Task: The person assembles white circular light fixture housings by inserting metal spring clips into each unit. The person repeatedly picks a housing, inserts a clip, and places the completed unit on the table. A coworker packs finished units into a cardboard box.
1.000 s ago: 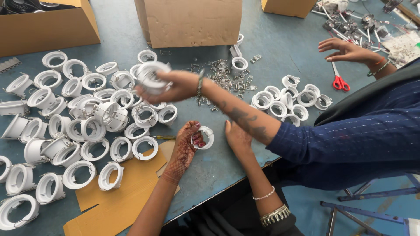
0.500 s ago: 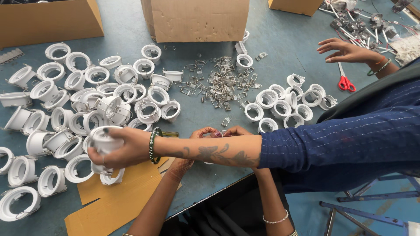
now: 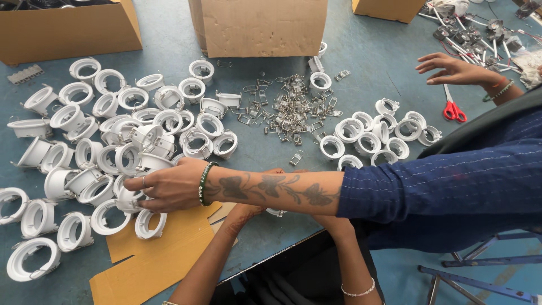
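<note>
a co-worker's forearm (image 3: 271, 189), tattooed w/ butterflies, blue sleeve, reaches across the blue-grey table (image 3: 367, 73) from the right. it covers most of both the wearer's hands. that co-worker's hand (image 3: 169, 186), w/ green bead bracelet and ring, lies on a white round plastic lamp housing (image 3: 129, 199) at the edge of the big pile of white ring housings (image 3: 113, 135) on the left, fingers curled over it.

wearer's left hand (image 3: 245, 212) comes up from the bottom edge, only the wrist and back of it showing under the forearm; fingers hidden, can't tell if open or closed. wearer's right hand (image 3: 333, 226) also mostly hidden behind the arm, grip can't be told. a bit of a small white ring part (image 3: 276, 212) shows just below the forearm, between the two hands; whether either holds it can't be told.

brown cardboard sheet (image 3: 152, 254) lies under the left wrist. heap of small metal spring clips (image 3: 288, 110) sits mid-table, smaller group of white rings (image 3: 378, 133) right of it. red-handled scissors (image 3: 453, 110) near another hand (image 3: 451, 70), fingers spread, top right. cardboard boxes (image 3: 262, 25) along the far edge.
</note>
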